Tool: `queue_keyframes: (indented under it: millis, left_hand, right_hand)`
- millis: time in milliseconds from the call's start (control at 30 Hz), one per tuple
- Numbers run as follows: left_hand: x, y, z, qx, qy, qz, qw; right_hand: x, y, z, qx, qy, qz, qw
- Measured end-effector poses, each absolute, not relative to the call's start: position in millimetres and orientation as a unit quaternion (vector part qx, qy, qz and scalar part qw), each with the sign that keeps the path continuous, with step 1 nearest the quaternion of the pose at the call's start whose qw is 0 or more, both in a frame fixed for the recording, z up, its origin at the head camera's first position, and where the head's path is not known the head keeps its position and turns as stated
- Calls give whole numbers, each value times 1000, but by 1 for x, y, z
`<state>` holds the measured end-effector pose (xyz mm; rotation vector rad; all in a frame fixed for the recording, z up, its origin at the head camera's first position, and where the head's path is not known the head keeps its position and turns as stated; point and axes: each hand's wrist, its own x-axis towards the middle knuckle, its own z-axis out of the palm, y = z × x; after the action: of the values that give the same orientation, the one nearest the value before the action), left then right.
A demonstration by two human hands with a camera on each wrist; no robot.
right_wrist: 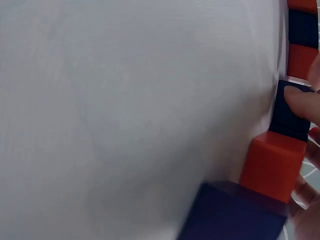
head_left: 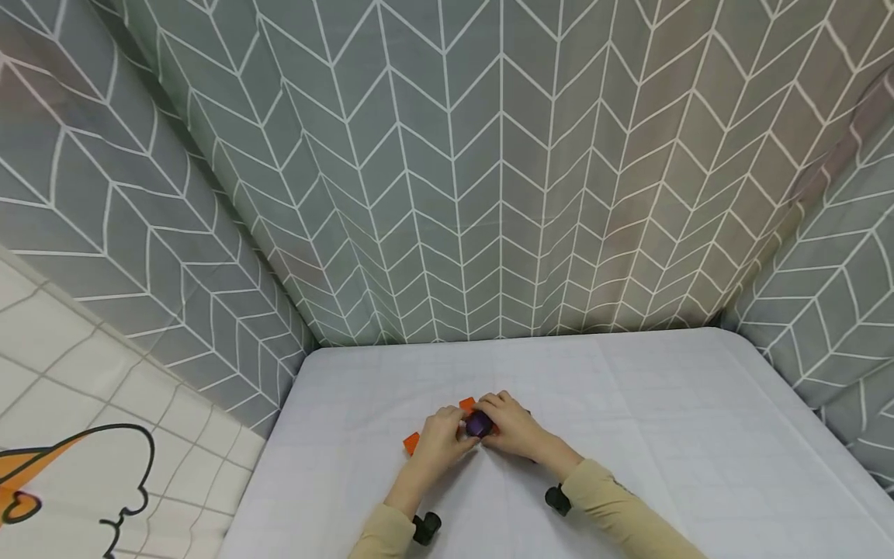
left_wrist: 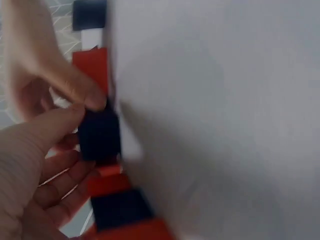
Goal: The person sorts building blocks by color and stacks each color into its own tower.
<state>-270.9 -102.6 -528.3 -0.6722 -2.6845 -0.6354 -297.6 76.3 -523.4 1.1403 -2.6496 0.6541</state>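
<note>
Purple block [head_left: 478,424] pinched between left hand [head_left: 436,439] and right hand [head_left: 513,425].
Head view: the purple block is at the table [head_left: 628,466], though whether it rests there cannot be told; an orange block [head_left: 412,443] lies left of it, beyond the left hand. Left wrist view: the left thumb and curled fingers close about the purple block; to its right, past an orange neighbour [left_wrist: 91,67], a dark block [left_wrist: 90,16] stands apart. Right wrist view: the right thumb presses the purple block, fingers curled behind; a pale slit parts it from three blocks [right_wrist: 303,30] to its left. Judged thus, the alternating line-up is largely laid, with both gaps open. Its long axis runs left to right; the purple block, nearly cubic, lies roughly along it, no end distinguishing a direction.
</note>
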Motion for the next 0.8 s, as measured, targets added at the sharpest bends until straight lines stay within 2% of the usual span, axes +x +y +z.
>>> queue_keyframes:
  millis: [200,433,800]
  left_hand:
    - [-274,-89,-540,-217,-945,-196,144]
    - [-277,-90,-548,-225,-940,-198,167]
    - [-275,-93,-550,-221,-939,-211,159]
  right_hand:
    - [-295,75,-536,351,-898,254,74]
    - [-294,76,-542,363,-886,265,116]
    - [-295,75,-545,364,-879,282,127]
